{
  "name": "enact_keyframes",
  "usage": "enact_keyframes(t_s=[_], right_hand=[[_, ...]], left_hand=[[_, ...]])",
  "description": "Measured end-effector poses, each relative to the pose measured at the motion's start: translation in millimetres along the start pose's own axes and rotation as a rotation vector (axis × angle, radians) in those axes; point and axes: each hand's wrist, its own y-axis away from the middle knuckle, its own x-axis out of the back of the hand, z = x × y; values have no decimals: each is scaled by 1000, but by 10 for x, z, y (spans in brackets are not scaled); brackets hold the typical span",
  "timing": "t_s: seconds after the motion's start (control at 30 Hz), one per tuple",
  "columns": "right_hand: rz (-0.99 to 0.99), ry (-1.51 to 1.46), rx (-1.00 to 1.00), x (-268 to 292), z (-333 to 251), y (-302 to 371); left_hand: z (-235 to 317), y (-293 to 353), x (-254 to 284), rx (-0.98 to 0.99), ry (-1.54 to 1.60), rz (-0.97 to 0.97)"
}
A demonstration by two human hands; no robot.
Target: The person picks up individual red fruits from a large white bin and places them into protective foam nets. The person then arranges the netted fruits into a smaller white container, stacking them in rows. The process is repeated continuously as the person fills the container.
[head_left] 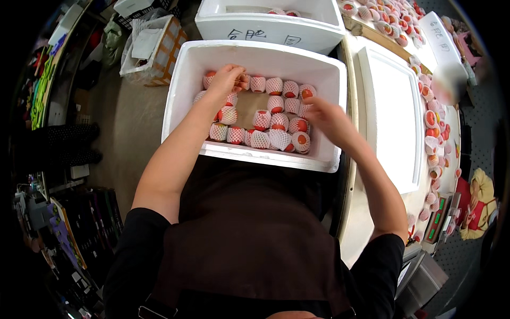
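A white foam box point(255, 49) lies in front of me, with red round fruits point(274, 85) in white foam nets set in rows on its floor. My left hand point(228, 80) reaches into the far left part of the box. Its fingers are bent round a netted red fruit point(246, 83) in the far row, which they partly cover. Over the right side of the box is my right hand point(328, 119), fingers bent toward the netted fruits there. Motion blurs it, and I cannot tell whether it holds anything.
Behind stands another white foam box point(268, 33) with fruits inside. To the right, a white foam lid point(393, 122) lies on a table with many netted fruits point(431, 119) and a scale point(438, 218). At left are an orange-and-white carton point(166, 53) and shelves. Another person point(475, 204) is far right.
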Motion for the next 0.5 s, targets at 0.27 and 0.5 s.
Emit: enact_keyframes(t_s=[0.27, 0.5], right_hand=[[-28, 761, 110, -1224, 773, -1341], [-13, 170, 19, -1022, 628, -1432]], left_hand=[[18, -39, 8, 22, -33, -75], [55, -12, -34, 33, -53, -140]])
